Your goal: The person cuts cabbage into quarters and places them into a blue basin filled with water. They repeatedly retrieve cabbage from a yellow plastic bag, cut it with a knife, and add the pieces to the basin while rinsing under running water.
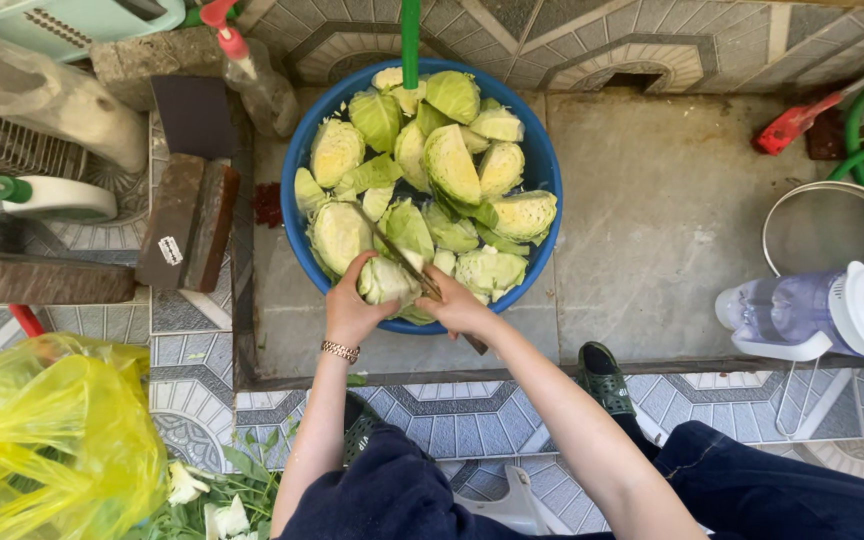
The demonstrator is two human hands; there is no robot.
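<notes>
Gripping cabbage piece (384, 281), left hand (350, 312), right hand (457, 308) with knife (399, 255), blue basin (544, 165)

knife (402, 262): blade partly buried among the cabbage pieces, handle lost inside the right hand (457, 308)
cabbage (385, 281): near side covered by the left hand (350, 310)
green pole (410, 40): top runs off the upper edge
yellow bag (47, 440): cut by the left and bottom edges, contents can't be made out
jug (822, 315): right side clipped by the edge
basin (542, 170): bottom hidden under the pile
label on brick (170, 250): too small to read
</notes>
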